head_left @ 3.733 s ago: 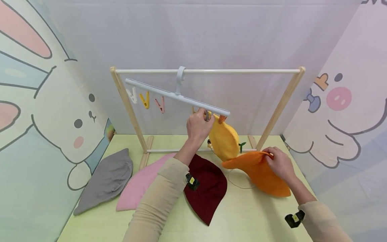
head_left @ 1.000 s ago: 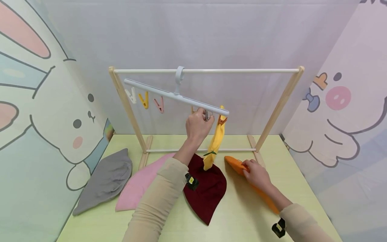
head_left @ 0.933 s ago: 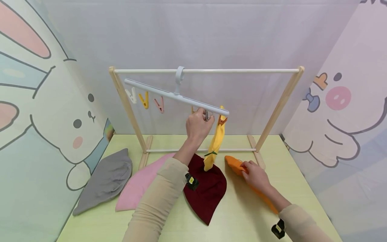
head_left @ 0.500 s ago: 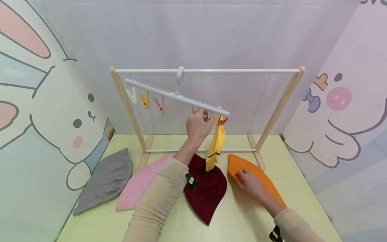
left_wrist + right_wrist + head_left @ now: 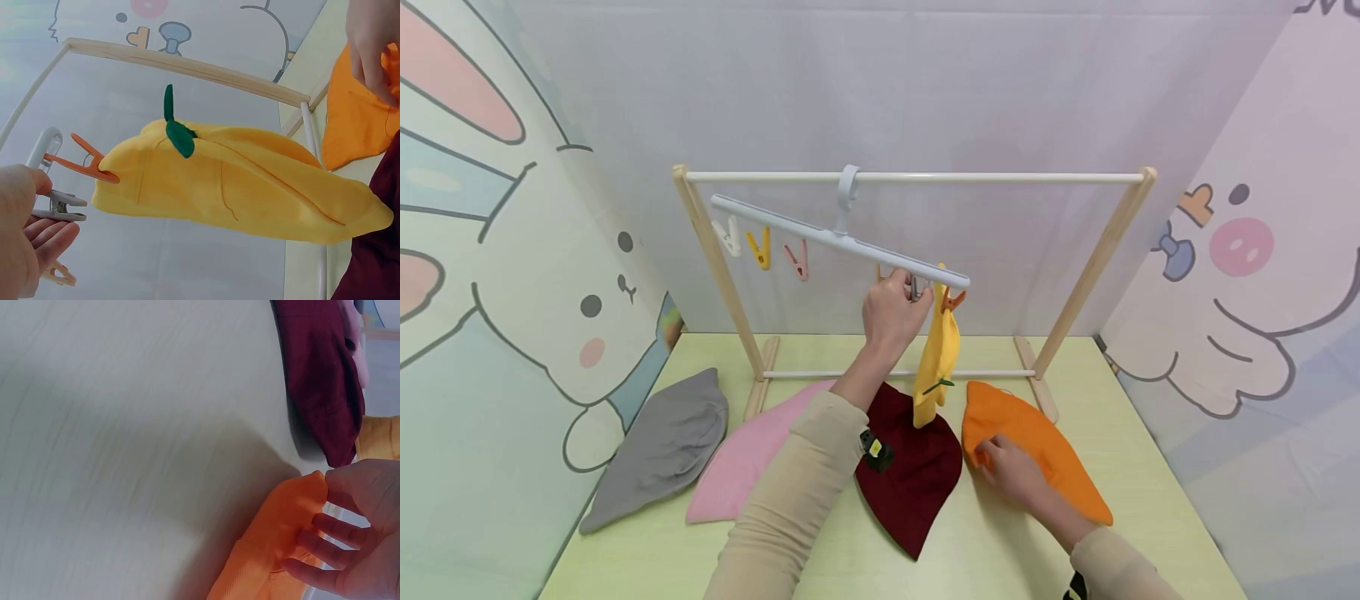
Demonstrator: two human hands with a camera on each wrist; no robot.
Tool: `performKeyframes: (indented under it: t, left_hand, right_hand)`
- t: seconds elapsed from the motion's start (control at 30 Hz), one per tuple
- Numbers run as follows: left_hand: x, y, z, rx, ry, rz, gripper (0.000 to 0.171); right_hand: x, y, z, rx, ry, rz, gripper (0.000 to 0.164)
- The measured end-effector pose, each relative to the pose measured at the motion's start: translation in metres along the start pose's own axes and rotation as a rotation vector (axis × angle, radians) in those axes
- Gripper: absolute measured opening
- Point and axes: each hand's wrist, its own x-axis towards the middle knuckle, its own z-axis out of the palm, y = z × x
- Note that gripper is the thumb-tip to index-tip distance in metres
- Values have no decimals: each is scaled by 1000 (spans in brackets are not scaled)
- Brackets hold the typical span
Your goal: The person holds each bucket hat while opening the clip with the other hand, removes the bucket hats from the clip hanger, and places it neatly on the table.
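My left hand (image 5: 895, 312) pinches a grey clothespin (image 5: 65, 206) under the low right end of the tilted white hanger (image 5: 842, 242). Beside it, an orange clothespin (image 5: 87, 164) grips a yellow cloth hat (image 5: 237, 181) with a green leaf, which hangs down. My right hand (image 5: 1011, 471) pinches the near left edge of an orange cloth hat (image 5: 1045, 433), which lies folded on the table. Thumb and fingers are at its edge in the right wrist view, though the fingertips are partly hidden in fabric.
The hanger hooks on the white rail (image 5: 1000, 177) of a wooden rack. White, yellow (image 5: 760, 248) and pink (image 5: 797, 260) clothespins hang at its left. Grey (image 5: 662, 450), pink (image 5: 752, 442) and burgundy (image 5: 910, 467) hats lie on the table (image 5: 985, 558); printed cloth walls stand around.
The orange hat, earlier lifted beside the yellow one, now lies spread on the table. My right hand has slid left and nearer along it. The yellow hat has turned; my left hand stays put.
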Motion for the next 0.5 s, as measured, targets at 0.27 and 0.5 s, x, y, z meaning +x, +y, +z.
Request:
performKeyframes:
  t: [0.27,0.5]
  left_hand:
    - [-1,0,0,1,3,5,18]
    - [-1,0,0,3,11,4,17]
  right_hand:
    - [-4,1,13,-50,34,-79,21]
    - [-5,3,22,-36,16,-118,19]
